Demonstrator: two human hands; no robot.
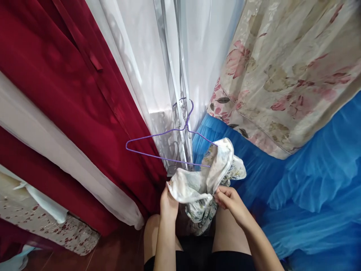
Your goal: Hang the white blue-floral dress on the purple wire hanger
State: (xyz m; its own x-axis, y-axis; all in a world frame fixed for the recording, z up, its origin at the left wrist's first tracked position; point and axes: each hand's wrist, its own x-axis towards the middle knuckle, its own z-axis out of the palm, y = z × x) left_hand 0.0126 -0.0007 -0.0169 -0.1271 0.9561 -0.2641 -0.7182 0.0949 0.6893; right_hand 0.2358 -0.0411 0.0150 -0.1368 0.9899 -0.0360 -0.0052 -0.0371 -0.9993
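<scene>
A white garment with a small floral print [194,184] hangs bunched between my two hands. My left hand [168,199] is closed on its left edge, the fingers partly hidden behind the cloth. On the other side, my right hand [228,198] pinches the garment near its opening. A purple wire hanger [152,134] is hooked on a white metal stand. The hanger's right end goes inside the garment's right shoulder part, while its left end sticks out bare. The lower part of the garment droops between my knees.
Dark red fabric [84,94] hangs at the left, with a white strip beside it. A floral beige cloth [282,82] and blue pleated fabric [310,188] hang at the right. White metal uprights [172,71] stand straight ahead. Reddish floor tiles [118,250] show at the lower left.
</scene>
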